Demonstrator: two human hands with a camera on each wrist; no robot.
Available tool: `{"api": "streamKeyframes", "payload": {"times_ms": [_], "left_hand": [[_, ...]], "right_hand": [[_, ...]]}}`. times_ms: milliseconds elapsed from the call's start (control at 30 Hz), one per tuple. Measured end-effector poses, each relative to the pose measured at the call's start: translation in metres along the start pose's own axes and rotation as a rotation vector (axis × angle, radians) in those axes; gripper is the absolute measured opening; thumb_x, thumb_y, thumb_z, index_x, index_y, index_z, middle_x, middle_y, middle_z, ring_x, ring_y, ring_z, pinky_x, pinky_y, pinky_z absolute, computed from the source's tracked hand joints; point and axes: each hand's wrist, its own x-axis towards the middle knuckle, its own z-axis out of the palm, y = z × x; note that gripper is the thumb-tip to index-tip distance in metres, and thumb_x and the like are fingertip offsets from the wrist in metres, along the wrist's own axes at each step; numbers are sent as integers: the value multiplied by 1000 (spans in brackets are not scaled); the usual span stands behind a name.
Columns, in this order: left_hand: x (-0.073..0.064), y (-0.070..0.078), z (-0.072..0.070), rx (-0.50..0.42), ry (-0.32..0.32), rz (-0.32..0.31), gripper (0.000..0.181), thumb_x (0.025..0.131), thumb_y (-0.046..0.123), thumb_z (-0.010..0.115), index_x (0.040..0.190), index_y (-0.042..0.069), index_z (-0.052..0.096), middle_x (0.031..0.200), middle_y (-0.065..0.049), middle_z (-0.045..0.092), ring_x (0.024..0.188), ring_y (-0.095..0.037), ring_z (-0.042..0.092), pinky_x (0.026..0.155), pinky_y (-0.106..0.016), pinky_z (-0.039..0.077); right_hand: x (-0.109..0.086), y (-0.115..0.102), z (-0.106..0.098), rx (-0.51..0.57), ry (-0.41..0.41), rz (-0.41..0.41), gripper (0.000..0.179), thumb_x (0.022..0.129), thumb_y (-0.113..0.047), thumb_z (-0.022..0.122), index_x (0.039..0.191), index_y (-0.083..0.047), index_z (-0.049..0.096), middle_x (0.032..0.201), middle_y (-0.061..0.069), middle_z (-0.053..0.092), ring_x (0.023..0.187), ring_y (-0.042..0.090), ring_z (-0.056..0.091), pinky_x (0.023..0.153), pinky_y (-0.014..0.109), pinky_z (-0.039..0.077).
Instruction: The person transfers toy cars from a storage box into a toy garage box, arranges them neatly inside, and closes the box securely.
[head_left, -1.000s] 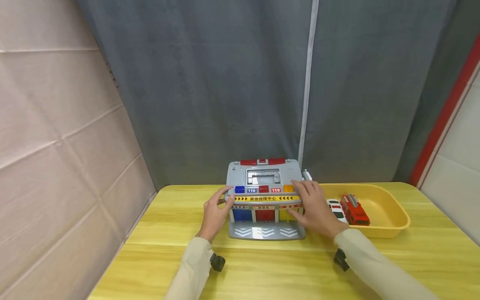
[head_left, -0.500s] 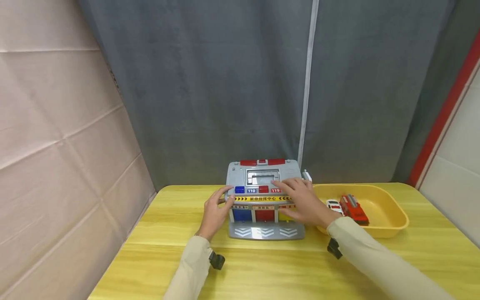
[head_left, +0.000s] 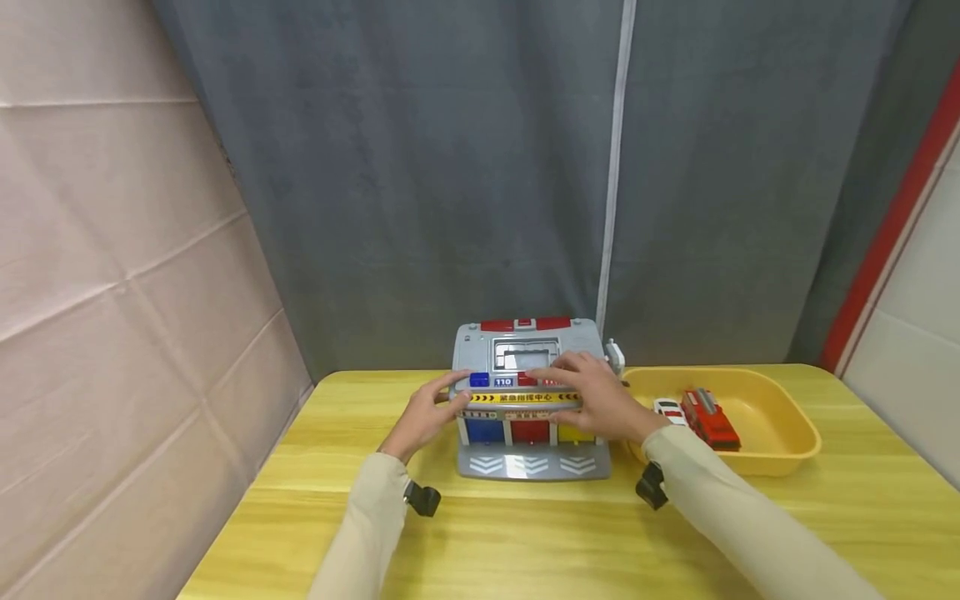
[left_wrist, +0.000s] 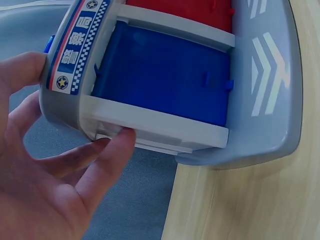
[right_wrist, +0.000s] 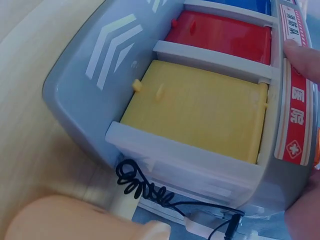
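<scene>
A grey toy rescue station (head_left: 528,467) with blue, red and yellow garage doors stands on the table. My left hand (head_left: 418,418) is at its upper left corner, fingertips touching near the blue button (head_left: 479,380). In the left wrist view, one finger of this hand lies against the station's side wall (left_wrist: 170,131). My right hand (head_left: 600,402) reaches over the front right edge of the roof, its index fingertip at the red roof button (head_left: 526,378). Its thumb touches the front sign band (right_wrist: 294,112), above the red and yellow doors. All three doors look shut.
Right of the station is a yellow tray (head_left: 795,442) holding a red toy fire engine (head_left: 711,419) and a white toy car (head_left: 669,410). A white piece (head_left: 615,357) sits on the station's right side, where a black coiled cord (right_wrist: 145,190) hangs. A grey curtain hangs behind.
My right hand has moved left along the roof's front edge, from the orange button to the red one. The left hand stays at the left corner; its wrist has shifted slightly left.
</scene>
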Motion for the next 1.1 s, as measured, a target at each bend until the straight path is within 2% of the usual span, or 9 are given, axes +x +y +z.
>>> {"api": "streamKeyframes", "payload": {"times_ms": [167,367,500,633,900,1100], "left_hand": [[2,-1,0,-23,15,12,45,97,38,65,141,29,58,156,-12,46,132,-37,57,105,-49,53],[1,-4,5,-77,58,33,44,96,38,67,139,28,60,156,-11,47,132,-42,57,108,-51,50],[0,-5,8,-62,92,51,43,96,38,67,137,28,61,155,-11,48,134,-39,55,110,-52,48],[1,-7,10,-45,98,61,43,96,38,67,138,26,61,155,-11,48,140,-36,50,114,-53,44],[-2,-6,10,-51,100,44,45,97,40,65,139,27,60,157,-11,46,136,-42,53,112,-54,46],[-2,-6,11,-65,107,42,45,96,40,66,138,26,60,157,-13,46,131,-45,57,104,-51,53]], "right_hand": [[1,-2,-2,29,-4,30,67,79,-29,85,140,-37,58,127,2,60,121,26,51,110,59,38],[2,-2,-3,26,13,8,63,78,-28,86,136,-35,62,123,2,61,118,26,51,106,56,39],[2,-1,-1,13,20,-8,61,78,-30,85,135,-35,63,121,2,61,116,25,51,104,55,40],[1,0,1,0,13,-7,61,80,-31,84,136,-36,62,122,2,61,117,25,51,105,55,40],[0,-2,1,2,16,-1,59,80,-32,84,135,-34,63,121,2,61,117,26,51,106,55,40],[1,-1,-1,16,-1,-2,60,80,-34,84,136,-36,62,123,1,60,118,25,50,107,56,40]]}}
